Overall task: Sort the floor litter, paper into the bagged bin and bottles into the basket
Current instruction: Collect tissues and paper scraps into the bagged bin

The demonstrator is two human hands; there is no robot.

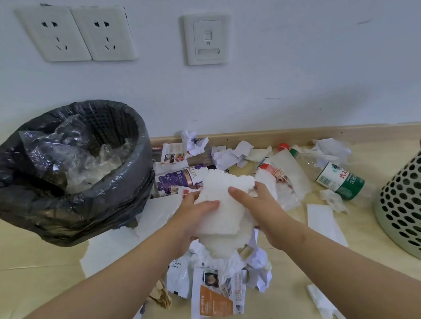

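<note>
Basket [417,205] cut by right edge; purple bottle [180,178] half hidden

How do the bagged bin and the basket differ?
The bagged bin stands left, in a black bag; the basket stands right, pale with round holes. The bin holds crumpled clear plastic; the basket's inside is out of view. Both stand on the floor.

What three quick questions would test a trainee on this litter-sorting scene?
1. True or false: the left hand and the right hand both grip the white paper wad.
2. The bagged bin stands on the person's: A left, B right, C lap.
3. Fill in: the green-labelled bottle lies on the ____.
Key: 1 true; 2 A; 3 floor.
</note>
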